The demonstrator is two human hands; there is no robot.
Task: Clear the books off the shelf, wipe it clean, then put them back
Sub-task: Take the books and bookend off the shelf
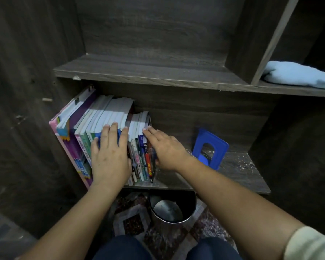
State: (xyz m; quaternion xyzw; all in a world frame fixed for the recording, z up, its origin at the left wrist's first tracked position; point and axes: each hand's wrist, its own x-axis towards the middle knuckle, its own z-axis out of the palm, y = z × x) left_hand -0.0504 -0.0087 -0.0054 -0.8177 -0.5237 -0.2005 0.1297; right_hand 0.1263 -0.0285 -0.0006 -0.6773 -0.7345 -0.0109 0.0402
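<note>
Fingers of our left hand point(111, 152) lie spread over the spines of the books point(109, 113), and our right hand point(165, 147), fingers straight and together, presses the outermost one. The row stands at the left of the dusty shelf point(233, 166); we should squeeze from both sides and lift only a modest bundle.

Home study corner: dark wood-grain shelf unit point(139, 70) with paperback books point(109, 113) under the left hand point(110, 156), blue bookend point(210, 147) right of the right hand point(166, 150), small metal bin point(174, 221) on patterned rug point(131, 220) below both.
</note>
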